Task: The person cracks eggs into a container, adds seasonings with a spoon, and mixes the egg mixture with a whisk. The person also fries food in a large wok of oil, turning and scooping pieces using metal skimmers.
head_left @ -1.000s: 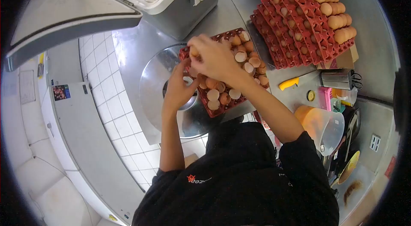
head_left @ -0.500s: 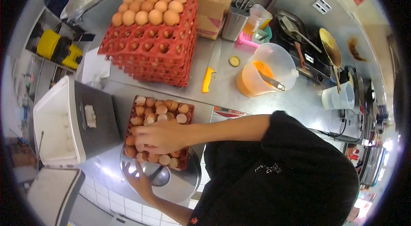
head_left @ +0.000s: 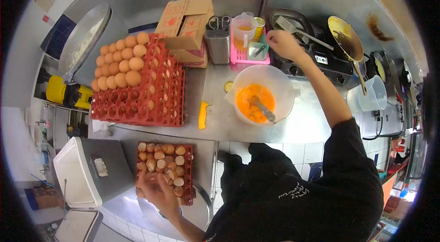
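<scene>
My left hand (head_left: 161,196) lies over the near corner of a red egg tray (head_left: 190,168), fingers apart. It is at the cracked eggshells (head_left: 170,149) that fill the tray; whether it touches them I cannot tell. My right hand (head_left: 283,44) is above the stove's edge, beside a small green-rimmed container (head_left: 257,51). Its fingers are curled together, and whatever is between them is hidden. In front of me a translucent jug (head_left: 286,86) contains orange beaten-looking egg (head_left: 247,97) with a utensil handle (head_left: 264,110) leaning in it.
Stacked red trays (head_left: 158,100) carry whole brown eggs (head_left: 119,65). A yellow-handled knife (head_left: 203,116), a pink basket (head_left: 238,56) and a cardboard box (head_left: 183,43) are on the counter. Pans, including a yellow-stained one (head_left: 343,36), sit at the stove. An open grey cooler (head_left: 110,168) stands left.
My right hand has left the shell-filled tray and moved far up to the right, beside the small container. My left hand has come up onto the tray's corner. The view has shifted.
</scene>
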`<state>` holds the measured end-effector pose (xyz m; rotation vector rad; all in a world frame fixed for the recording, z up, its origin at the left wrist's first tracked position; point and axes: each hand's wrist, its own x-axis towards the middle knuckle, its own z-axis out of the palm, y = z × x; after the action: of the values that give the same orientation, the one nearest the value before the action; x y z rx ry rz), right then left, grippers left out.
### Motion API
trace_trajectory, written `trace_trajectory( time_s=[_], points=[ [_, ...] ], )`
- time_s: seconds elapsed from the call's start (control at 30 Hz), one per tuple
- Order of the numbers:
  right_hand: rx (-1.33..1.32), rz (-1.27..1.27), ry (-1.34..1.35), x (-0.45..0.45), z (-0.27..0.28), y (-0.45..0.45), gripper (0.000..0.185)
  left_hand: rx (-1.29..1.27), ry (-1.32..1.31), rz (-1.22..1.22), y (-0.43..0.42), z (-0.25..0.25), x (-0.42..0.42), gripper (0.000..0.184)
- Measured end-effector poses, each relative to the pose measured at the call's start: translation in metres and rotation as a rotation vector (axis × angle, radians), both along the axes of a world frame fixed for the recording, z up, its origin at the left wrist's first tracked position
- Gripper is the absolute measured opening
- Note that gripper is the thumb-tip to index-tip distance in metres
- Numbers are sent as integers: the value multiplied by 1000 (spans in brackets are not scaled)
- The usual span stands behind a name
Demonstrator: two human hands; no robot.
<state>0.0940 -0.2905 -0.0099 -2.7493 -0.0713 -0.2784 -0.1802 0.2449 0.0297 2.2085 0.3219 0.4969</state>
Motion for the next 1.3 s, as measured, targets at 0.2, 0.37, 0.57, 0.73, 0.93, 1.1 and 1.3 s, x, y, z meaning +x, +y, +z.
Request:
trace_trajectory(
  time_s=[0.2,0.37,0.57,0.73,0.93,1.1,1.3],
  points=[
    [-528,155,297,85,-126,-11,17,-274,218,-316,-114,-45,22,53],
    [-550,237,295,96,-164,-18,16,-344,569,-396,-178,-126,23,58],
    [-605,270,314,79,-121,-22,13,-286,629,-454,-207,-169,35,53],
    [-352,196,302,78,-158,-42,13,-259,519,-462,-196,-177,52,52],
    [-169,27,65,71,-161,-37,11,-566,473,-303,-199,-95,77,56],
    [-41,120,49,69,-180,-33,14,-586,464,-469,-212,-53,82,66],
    [327,25,41,56,-177,-26,17,-517,513,-526,-221,-61,79,74]
  ],
)
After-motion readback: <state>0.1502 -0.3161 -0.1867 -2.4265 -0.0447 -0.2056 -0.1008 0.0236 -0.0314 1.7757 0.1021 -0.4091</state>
